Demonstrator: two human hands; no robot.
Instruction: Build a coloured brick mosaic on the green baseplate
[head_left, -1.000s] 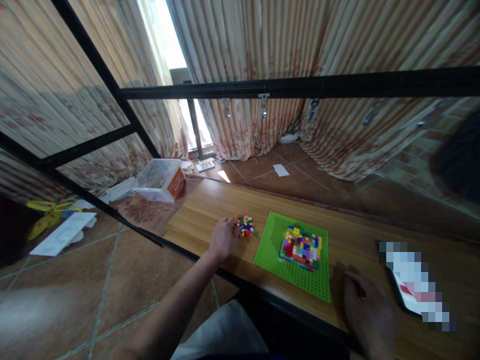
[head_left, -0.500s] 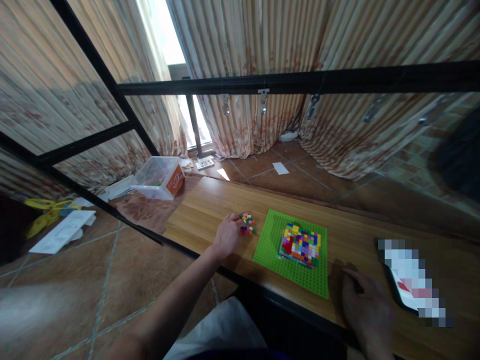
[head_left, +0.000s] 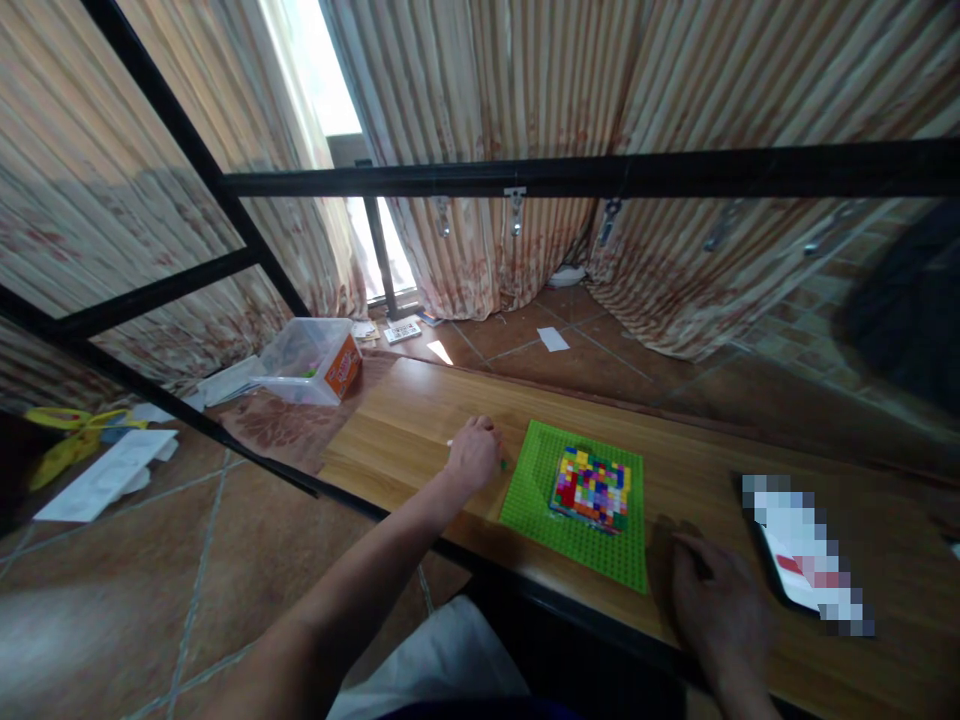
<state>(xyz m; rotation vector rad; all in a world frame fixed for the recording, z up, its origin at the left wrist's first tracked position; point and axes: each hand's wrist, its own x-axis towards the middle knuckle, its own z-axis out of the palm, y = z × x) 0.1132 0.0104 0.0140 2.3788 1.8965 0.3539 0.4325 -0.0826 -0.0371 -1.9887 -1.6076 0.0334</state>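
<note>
My left hand [head_left: 476, 452] rests low over the table, left of the green baseplate [head_left: 517, 495]. Its fingers curl downward over a spot with small toy bricks and hide most of them; what lies between the fingertips I cannot make out. One green brick [head_left: 503, 465] shows beside the fingers, and a white piece [head_left: 450, 442] lies left of the wrist side. On the baseplate sits a flat, multicoloured block of tiny bricks [head_left: 592, 488]. My right hand [head_left: 720, 595] lies on the table right of the baseplate, fingers loosely curled, with nothing visible in them.
A phone with a blurred-out screen [head_left: 802, 550] lies on the wooden table [head_left: 397, 420], right of my right hand. Beyond the table's left end a clear plastic box [head_left: 307, 365] stands on the floor. A black metal bar [head_left: 555, 180] crosses in front of the curtains.
My left hand has shifted right, over the small brick pile that was visible beside it, and now covers most of it. My right hand keeps its pose. The view has turned slightly.
</note>
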